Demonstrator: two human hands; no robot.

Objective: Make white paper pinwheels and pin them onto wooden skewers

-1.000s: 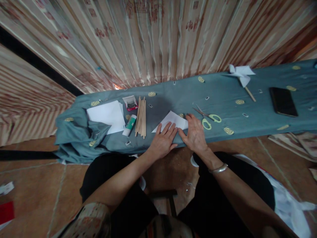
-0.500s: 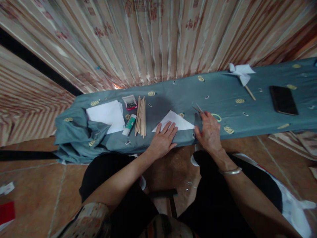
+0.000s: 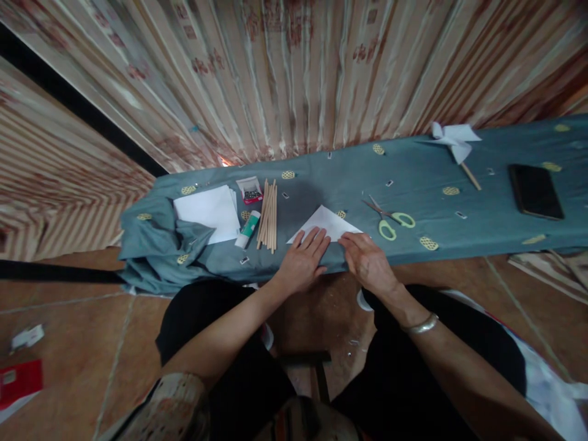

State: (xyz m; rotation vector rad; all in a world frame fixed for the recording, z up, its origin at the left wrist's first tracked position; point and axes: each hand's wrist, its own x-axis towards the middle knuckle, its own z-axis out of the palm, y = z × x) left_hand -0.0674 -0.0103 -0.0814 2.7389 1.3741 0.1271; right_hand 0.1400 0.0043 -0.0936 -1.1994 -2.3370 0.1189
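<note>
left hand (image 3: 303, 262) flat on the folded paper (image 3: 327, 222); right hand (image 3: 367, 260), seemingly open, presses beside it. uneven pressure could skew the crease.

The right hand (image 3: 367, 263) has come back from the scissors (image 3: 389, 218) at its 2 o'clock, where it reached half a second ago, and again lies on the folded white paper (image 3: 327, 223). The scissors' green handles, then covered, show whole again.
</note>
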